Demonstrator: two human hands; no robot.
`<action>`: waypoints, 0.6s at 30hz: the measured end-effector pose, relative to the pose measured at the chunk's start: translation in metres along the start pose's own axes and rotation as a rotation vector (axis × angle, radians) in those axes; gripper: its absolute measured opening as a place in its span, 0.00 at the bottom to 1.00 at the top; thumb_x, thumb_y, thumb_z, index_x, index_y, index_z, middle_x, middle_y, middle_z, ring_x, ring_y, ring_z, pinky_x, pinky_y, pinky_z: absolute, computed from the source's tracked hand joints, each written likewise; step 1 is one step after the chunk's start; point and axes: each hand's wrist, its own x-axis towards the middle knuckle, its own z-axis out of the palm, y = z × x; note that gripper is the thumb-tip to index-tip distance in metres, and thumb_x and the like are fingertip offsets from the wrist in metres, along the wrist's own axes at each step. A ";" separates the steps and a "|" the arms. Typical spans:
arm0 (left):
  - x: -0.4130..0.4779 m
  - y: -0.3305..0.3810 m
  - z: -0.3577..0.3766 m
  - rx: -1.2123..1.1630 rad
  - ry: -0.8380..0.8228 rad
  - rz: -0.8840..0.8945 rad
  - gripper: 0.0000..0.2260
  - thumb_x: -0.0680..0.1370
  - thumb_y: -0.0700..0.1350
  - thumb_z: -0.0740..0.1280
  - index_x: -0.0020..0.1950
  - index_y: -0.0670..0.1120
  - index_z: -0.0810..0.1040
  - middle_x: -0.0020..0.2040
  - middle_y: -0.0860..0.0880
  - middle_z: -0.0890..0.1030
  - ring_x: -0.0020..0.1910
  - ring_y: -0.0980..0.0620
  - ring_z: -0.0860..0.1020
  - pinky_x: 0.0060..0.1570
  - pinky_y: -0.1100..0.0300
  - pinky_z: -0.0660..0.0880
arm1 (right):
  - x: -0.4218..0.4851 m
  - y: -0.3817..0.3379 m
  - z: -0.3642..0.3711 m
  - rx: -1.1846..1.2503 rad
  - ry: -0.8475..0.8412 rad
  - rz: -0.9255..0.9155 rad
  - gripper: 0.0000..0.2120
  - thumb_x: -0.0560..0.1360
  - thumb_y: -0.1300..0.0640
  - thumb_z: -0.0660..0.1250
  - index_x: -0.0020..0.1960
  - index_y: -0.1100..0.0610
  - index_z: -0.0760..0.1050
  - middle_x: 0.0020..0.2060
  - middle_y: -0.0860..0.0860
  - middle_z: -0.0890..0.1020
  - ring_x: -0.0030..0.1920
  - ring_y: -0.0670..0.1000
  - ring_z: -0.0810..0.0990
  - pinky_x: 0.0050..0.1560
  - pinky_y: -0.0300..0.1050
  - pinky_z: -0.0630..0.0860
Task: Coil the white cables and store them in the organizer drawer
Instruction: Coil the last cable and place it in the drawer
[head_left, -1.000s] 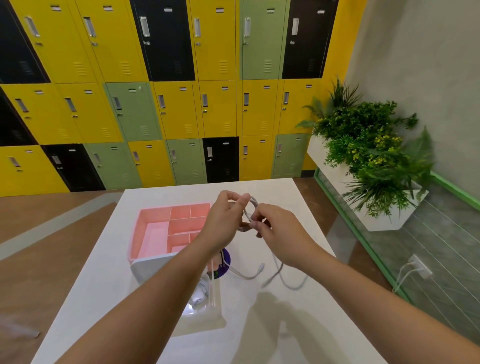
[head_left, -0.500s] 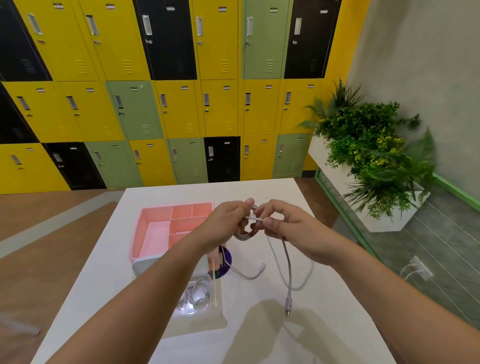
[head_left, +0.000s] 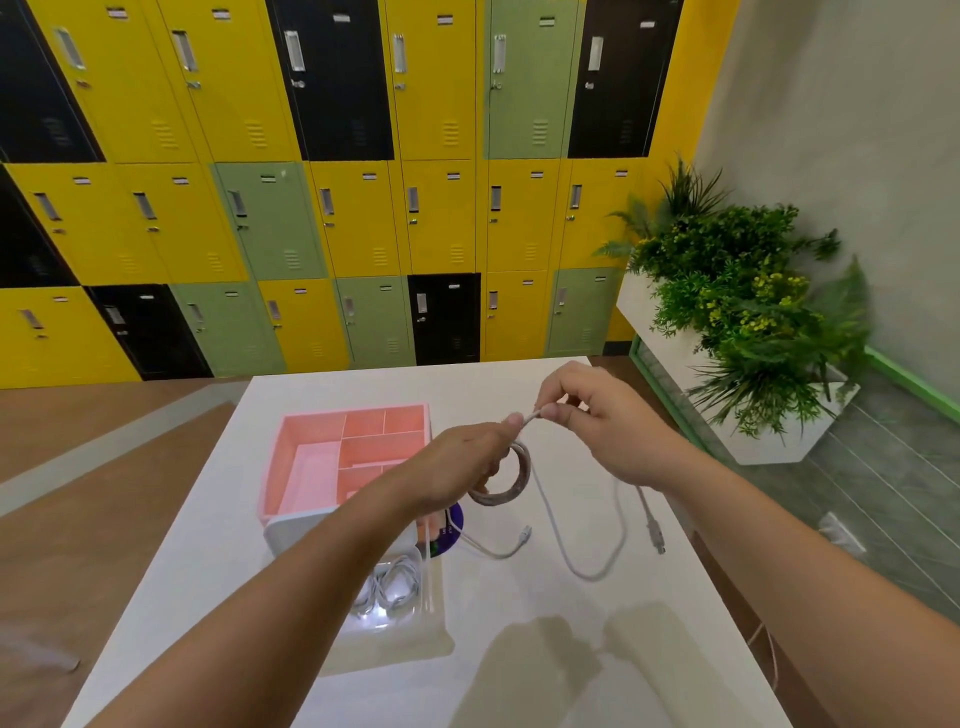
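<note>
My left hand (head_left: 462, 460) grips a small coil of white cable (head_left: 511, 480) above the table, just right of the pink organizer (head_left: 291, 457). My right hand (head_left: 597, 421) pinches the same cable a little further along and is raised to the upper right of the coil. The cable's loose tail (head_left: 597, 551) hangs in a loop below, ending in a plug (head_left: 657, 538). The organizer's clear drawer (head_left: 395, 587) stands pulled out towards me and holds a coiled white cable. A second cable end (head_left: 522, 538) lies on the table.
The white table (head_left: 545, 649) carries a dark purple disc (head_left: 452, 525) partly under the organizer. A planter with green foliage (head_left: 743, 322) stands to the right, beyond the table edge. Yellow, green and black lockers (head_left: 363, 182) line the far wall.
My right hand has pulled away from the left, up and to the right, drawing the cable out. The hanging tail swung right and the coil in my left hand hangs lower.
</note>
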 end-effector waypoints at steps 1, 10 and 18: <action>-0.001 0.001 -0.001 0.073 -0.009 0.020 0.18 0.81 0.60 0.56 0.37 0.52 0.70 0.34 0.53 0.70 0.33 0.55 0.68 0.38 0.62 0.67 | 0.001 0.002 -0.001 -0.094 0.032 -0.037 0.05 0.78 0.57 0.65 0.45 0.50 0.78 0.46 0.44 0.77 0.48 0.48 0.69 0.49 0.42 0.65; -0.001 0.005 -0.002 0.028 0.165 0.132 0.18 0.83 0.55 0.55 0.36 0.49 0.68 0.32 0.53 0.69 0.31 0.54 0.66 0.35 0.58 0.67 | 0.001 -0.005 0.006 -0.065 0.188 -0.046 0.04 0.77 0.61 0.66 0.48 0.56 0.80 0.41 0.46 0.78 0.41 0.46 0.77 0.44 0.38 0.73; 0.004 0.014 0.005 -0.209 0.338 0.131 0.19 0.83 0.55 0.54 0.36 0.48 0.68 0.31 0.53 0.66 0.31 0.53 0.64 0.35 0.57 0.66 | -0.012 -0.006 0.034 -0.068 0.113 0.036 0.15 0.74 0.44 0.67 0.54 0.52 0.71 0.49 0.46 0.73 0.49 0.45 0.74 0.51 0.36 0.74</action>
